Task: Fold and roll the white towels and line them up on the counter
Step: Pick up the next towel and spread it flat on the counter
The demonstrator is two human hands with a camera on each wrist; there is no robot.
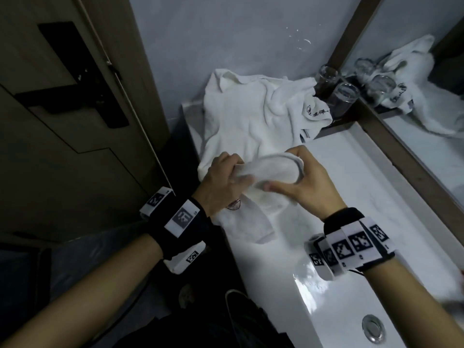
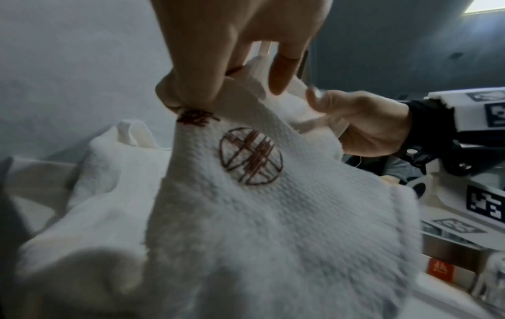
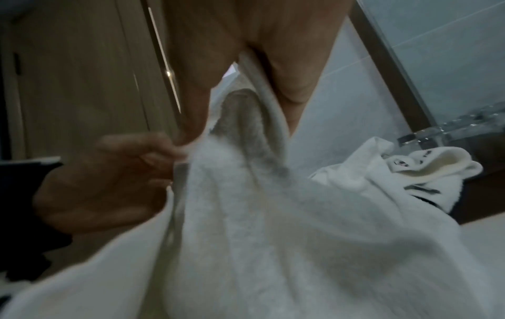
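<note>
Terry cloth: soft, floppy, light stuff, sags wherever I'm not holding it, so I reckon it wants gripping at the hemmed edges, not mid-panel
Left hand (image 1: 221,183): fingers curled, pinching one end of the small towel (image 1: 266,172) right by the red stitched logo (image 2: 250,156)
Small towel: held up between both hands over the counter (image 1: 351,197), its tail drooping down onto the white surface
Right hand (image 1: 303,177): thumb underneath, fingers wrapped over the other end, clamped on the hem
Towel pile (image 1: 251,109): crumpled heap farther back on the counter, not folded yet, touching the wall
Glasses (image 1: 344,96): two tumblers just beside the pile, could get knocked if I drag cloth that way
</note>
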